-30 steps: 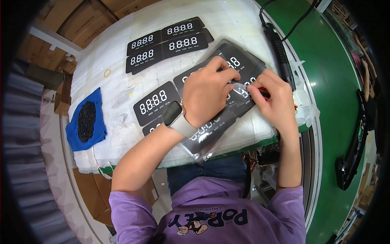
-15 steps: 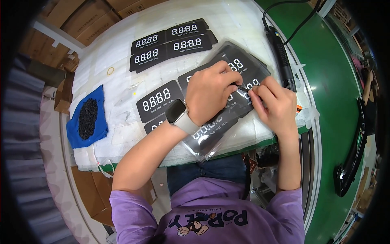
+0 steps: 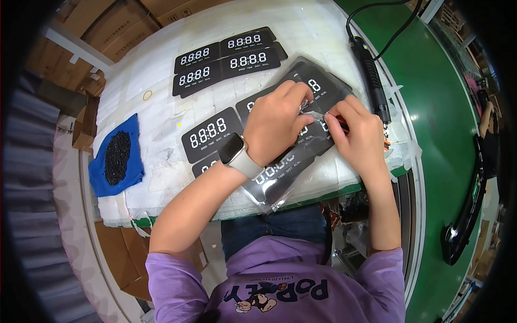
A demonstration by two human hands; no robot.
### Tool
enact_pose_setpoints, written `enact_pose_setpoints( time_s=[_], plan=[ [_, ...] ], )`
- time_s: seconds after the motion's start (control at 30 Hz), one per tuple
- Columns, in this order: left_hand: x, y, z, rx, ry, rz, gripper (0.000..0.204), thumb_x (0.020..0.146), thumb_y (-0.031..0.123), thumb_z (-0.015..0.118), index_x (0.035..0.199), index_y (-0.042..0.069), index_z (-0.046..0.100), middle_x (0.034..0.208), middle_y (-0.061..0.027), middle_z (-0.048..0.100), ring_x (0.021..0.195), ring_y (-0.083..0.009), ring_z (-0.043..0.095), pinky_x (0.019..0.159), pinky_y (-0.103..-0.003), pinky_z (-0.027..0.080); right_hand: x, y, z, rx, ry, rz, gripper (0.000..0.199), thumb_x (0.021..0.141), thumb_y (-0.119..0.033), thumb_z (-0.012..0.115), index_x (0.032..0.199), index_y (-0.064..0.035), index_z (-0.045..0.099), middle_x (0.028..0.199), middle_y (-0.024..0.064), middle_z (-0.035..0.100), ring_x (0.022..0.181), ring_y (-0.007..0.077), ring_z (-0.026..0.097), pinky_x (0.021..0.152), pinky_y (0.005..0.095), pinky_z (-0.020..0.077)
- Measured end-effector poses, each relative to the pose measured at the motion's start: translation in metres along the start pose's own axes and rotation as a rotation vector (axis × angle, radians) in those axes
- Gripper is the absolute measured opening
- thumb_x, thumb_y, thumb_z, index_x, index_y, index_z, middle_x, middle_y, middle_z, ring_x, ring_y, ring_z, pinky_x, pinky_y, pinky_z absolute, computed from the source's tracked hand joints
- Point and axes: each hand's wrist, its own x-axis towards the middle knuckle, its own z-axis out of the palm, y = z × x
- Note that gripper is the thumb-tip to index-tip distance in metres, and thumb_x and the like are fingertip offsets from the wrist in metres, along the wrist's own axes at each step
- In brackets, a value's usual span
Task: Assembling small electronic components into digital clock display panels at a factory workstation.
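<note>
My left hand (image 3: pixel 277 116), with a watch (image 3: pixel 232 149) on its wrist, is closed with thumb and forefinger pinched. Opposite it, my right hand (image 3: pixel 353 129) is also pinched closed. Between their fingertips shows a thin, shiny strip of clear film (image 3: pixel 316 116); its ends are hidden by the fingers. Beneath both hands lie black display panels with white digits, some in a clear plastic bag (image 3: pixel 272 185). Another black display panel (image 3: pixel 209 133) lies beside my left wrist, partly covering one nearer me.
Farther back lie several more display panels (image 3: pixel 247 60) in two overlapping rows. A corded black electric screwdriver (image 3: pixel 369 72) rests at the table's right side. A blue cloth (image 3: pixel 132 156) bears a heap of small black parts (image 3: pixel 117 156) at left, near a rubber band (image 3: pixel 147 96).
My right hand has shifted slightly left and turned, its fingers more closed. The film strip between the fingertips shows more plainly. My left hand has barely moved.
</note>
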Motion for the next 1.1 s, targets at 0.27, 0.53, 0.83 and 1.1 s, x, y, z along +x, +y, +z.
enact_pose_setpoints(
  time_s=[0.27,0.53,0.83,1.1],
  plan=[
    [-0.001,-0.001,0.0,0.006,-0.027,0.007,0.037,0.074,0.006,0.083,0.105,0.004,0.063,0.095,-0.0117,0.066,0.086,-0.03,0.068,0.073,-0.037,0.055,0.006,-0.002,0.006,0.008,-0.028,0.05,0.013,0.084,-0.011,0.073,0.081,-0.005,0.062,0.08,0.0087,0.059,0.062,0.0335,0.063,0.055,0.0431,0.0495],
    [0.0,-0.002,0.0,0.021,-0.031,0.02,0.031,0.076,0.008,0.082,0.103,0.009,0.069,0.089,-0.0091,0.063,0.073,-0.0277,0.064,0.066,-0.037,0.052,0.003,0.0,0.004,0.002,-0.008,-0.034,0.013,0.084,-0.012,0.074,0.081,-0.0054,0.063,0.082,0.008,0.058,0.061,0.0317,0.063,0.053,0.0417,0.0496],
    [-0.001,-0.003,0.0,0.012,-0.026,0.038,0.024,0.077,0.008,0.081,0.098,0.009,0.07,0.087,-0.0086,0.062,0.069,-0.0269,0.062,0.064,-0.037,0.051,0.0,0.0,-0.003,-0.137,0.097,-0.311,0.015,0.077,-0.009,0.078,0.081,-0.0056,0.064,0.079,0.005,0.055,0.058,0.0223,0.061,0.049,0.0362,0.0474],
    [-0.001,-0.003,0.001,0.006,0.008,0.043,0.024,0.077,0.007,0.081,0.096,0.006,0.067,0.087,-0.0091,0.062,0.07,-0.0269,0.062,0.064,-0.036,0.051,0.0,-0.001,-0.005,-0.225,0.115,-0.442,0.012,0.076,-0.006,0.072,0.081,-0.0042,0.062,0.077,0.0035,0.054,0.061,0.0166,0.06,0.047,0.0319,0.0443]
  ],
)
